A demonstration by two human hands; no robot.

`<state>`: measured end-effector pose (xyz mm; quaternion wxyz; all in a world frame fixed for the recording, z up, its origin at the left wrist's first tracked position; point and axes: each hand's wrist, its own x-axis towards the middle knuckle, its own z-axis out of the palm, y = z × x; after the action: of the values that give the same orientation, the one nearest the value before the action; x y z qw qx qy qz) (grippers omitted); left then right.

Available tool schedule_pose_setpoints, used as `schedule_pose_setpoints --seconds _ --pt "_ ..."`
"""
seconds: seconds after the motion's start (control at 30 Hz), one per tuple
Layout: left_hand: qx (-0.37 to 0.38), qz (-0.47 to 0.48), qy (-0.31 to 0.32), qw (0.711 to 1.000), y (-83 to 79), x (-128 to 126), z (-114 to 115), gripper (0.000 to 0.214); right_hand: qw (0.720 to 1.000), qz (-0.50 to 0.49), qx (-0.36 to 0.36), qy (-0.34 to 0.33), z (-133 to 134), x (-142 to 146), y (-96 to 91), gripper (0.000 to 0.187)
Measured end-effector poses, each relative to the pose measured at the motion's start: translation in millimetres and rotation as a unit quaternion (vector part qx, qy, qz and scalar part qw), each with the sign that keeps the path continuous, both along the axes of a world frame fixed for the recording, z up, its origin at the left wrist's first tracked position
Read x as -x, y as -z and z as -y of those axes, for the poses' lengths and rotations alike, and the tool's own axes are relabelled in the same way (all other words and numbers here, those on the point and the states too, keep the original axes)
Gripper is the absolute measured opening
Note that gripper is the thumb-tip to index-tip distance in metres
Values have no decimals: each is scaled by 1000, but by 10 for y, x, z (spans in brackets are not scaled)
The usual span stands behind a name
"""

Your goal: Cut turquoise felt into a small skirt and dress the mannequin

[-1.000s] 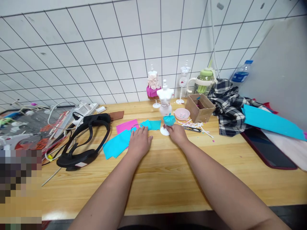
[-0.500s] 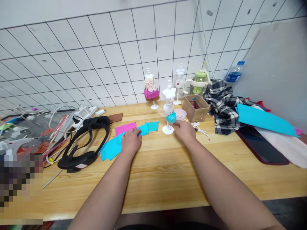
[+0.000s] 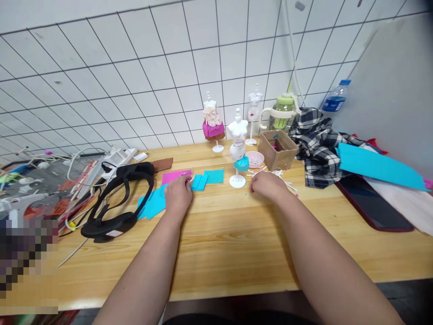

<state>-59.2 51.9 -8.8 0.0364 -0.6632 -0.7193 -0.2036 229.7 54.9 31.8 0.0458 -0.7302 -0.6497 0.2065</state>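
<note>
My left hand (image 3: 178, 194) is closed over the blue paper pieces (image 3: 152, 204). A small pale ring-shaped thing shows at its fingertips, too small to name. Folded blue strips (image 3: 199, 182) lie just right of that hand, and a magenta sheet (image 3: 172, 176) lies behind it. My right hand (image 3: 268, 185) is curled shut on the table, and whether it holds anything is hidden. Left of it stands a white miniature dress form (image 3: 237, 148) on a round base, with a gathered turquoise piece (image 3: 241, 163) at its lower body. The right hand is apart from the form.
Behind stand a dressed mini form (image 3: 213, 124) and another white form (image 3: 253, 113). A pink dish (image 3: 254, 159), cardboard box (image 3: 280, 155), green-lidded cup (image 3: 283, 110), plaid cloth (image 3: 320, 167) and phone (image 3: 375, 203) are to the right. A black headset (image 3: 122, 221) lies left.
My right hand has drawn away from the turquoise piece to the right, its fingers curling in. My left hand has shifted slightly left, exposing more of the folded blue strips.
</note>
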Motion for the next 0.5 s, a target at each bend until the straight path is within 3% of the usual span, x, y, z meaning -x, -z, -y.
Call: schedule_pose_setpoints --seconds 0.1,0.2,0.3,0.4,0.5 --pt "-80 138 13 987 14 82 -55 28 999 12 5 -36 60 61 -64 25" --pt "-183 317 30 930 -22 110 -80 26 997 17 -17 -70 137 160 -98 22" --pt "-190 427 122 876 -103 -5 -2 25 985 -32 -121 -116 248 318 -84 22" --pt "-185 438 202 856 -154 -251 190 20 927 -209 -285 -128 390 512 -38 26" --pt "-225 372 274 858 -141 -497 412 13 843 -372 -360 -150 522 677 -4 33"
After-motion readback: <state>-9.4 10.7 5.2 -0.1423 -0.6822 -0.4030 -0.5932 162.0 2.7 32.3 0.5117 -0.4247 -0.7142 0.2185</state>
